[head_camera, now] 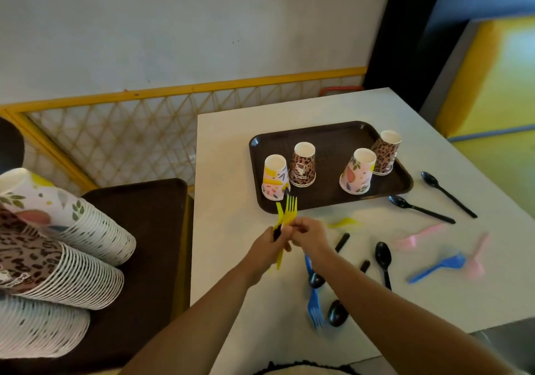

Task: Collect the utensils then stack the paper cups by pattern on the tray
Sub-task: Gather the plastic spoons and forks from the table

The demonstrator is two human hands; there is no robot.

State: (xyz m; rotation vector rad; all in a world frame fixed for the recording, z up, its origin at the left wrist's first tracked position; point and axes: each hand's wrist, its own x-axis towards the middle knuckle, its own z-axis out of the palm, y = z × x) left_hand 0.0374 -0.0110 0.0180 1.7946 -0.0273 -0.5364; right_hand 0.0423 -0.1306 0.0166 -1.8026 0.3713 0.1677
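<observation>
Both of our hands met over the white table (231,273), just near of the dark brown tray (333,201): our left hand (267,248) was closed around a bunch of yellow utensils (285,219) together with something black, and our right hand (311,237) pinched the same bunch from the right side. We could make out a yellow fork (291,205) with its tines pointing toward the tray's near edge and a second yellow piece beside it, though we could not tell what kind. On the tray four paper cups stood upside down: a pastel floral cup (275,177) at the near left touching a leopard-print cup (302,164), and farther right another floral cup (357,172) just beside a second leopard-print cup (386,153). Loose utensils lay scattered on the table to the right of our hands: two black spoons (417,208) near the tray's right corner, a blurred yellow piece (346,223), pink pieces (417,237) too blurred to name, a blue spoon (437,267), another black spoon (383,258), and close to our right forearm a blue fork (315,308) with more black spoons (337,312). At the far left, long stacks of floral and leopard-print cups (58,244) lay on their sides on another dark tray (144,244).
</observation>
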